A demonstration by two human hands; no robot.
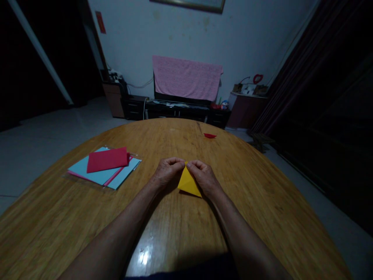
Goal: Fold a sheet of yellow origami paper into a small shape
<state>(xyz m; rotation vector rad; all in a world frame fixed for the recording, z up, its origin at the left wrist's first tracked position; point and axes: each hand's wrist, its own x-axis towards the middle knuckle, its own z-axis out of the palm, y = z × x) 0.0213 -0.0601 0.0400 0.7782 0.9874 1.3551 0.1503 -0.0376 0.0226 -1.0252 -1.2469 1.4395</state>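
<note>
A folded piece of yellow paper is held just above or on the round wooden table, its narrow tip pointing away from me. My left hand pinches the tip from the left between thumb and fingers. On the other side of the tip, my right hand pinches the paper and lies along its right edge. The lower part of the paper widens toward me, with a dark gap or shadow under its near edge.
Left on the table, a red folded sheet lies on a clear packet of light blue and pink paper. A small red paper piece sits near the far edge. Beyond stands a screen under a pink cloth.
</note>
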